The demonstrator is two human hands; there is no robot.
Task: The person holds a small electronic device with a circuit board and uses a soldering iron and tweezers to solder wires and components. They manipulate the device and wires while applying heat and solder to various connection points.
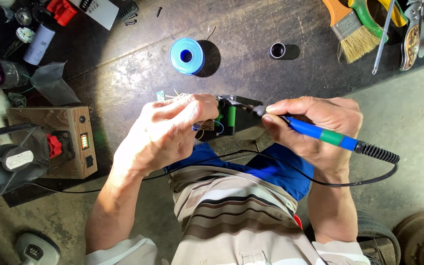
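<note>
I observe a small green-and-black battery pack with a brown circuit board (221, 120) at the dark workbench (123, 73) edge, pinched in the closed left hand (165, 132). The right hand (315, 125) is closed around a blue-and-green soldering iron (320, 133), tip touching the pack. In my judgement, fingertips this near the tip risk burns; lingering heat could damage cells. A blue solder spool (186, 56) stands well apart.

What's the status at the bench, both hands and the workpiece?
Left hand pinching small circuit board. Right hand gripping blue soldering iron, tip at green battery pack. Blue solder spool behind, apart; nothing obstructing.
</note>
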